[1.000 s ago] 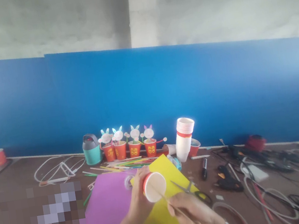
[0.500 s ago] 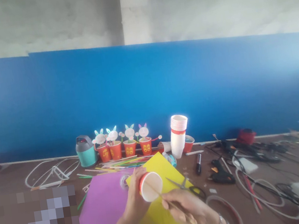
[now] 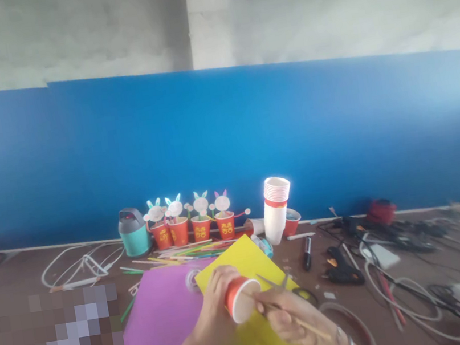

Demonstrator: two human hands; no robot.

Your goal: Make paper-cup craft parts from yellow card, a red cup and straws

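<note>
My left hand [image 3: 215, 304] is wrapped around a red paper cup [image 3: 241, 299] with a white inside, its mouth turned toward me and to the right. My right hand [image 3: 293, 319] pinches a thin wooden stick [image 3: 309, 329] right at the cup's rim; the stick's tip is hidden by my fingers. Both hands hover over a yellow paper sheet [image 3: 242, 257] that overlaps a purple sheet [image 3: 165, 315]. Scissors [image 3: 290, 289] lie on the yellow sheet just behind my right hand.
Along the blue wall stand several red cups with paper bunnies [image 3: 192, 221], a teal desk bin [image 3: 134, 232], a stack of paper cups [image 3: 276, 209] and loose coloured sticks [image 3: 182, 254]. A marker [image 3: 306, 253], glue gun [image 3: 342, 271] and tangled cables [image 3: 401, 279] lie to the right.
The cup has tilted so its mouth shows less. My right hand moved up to the rim, and the stick now points down to the right.
</note>
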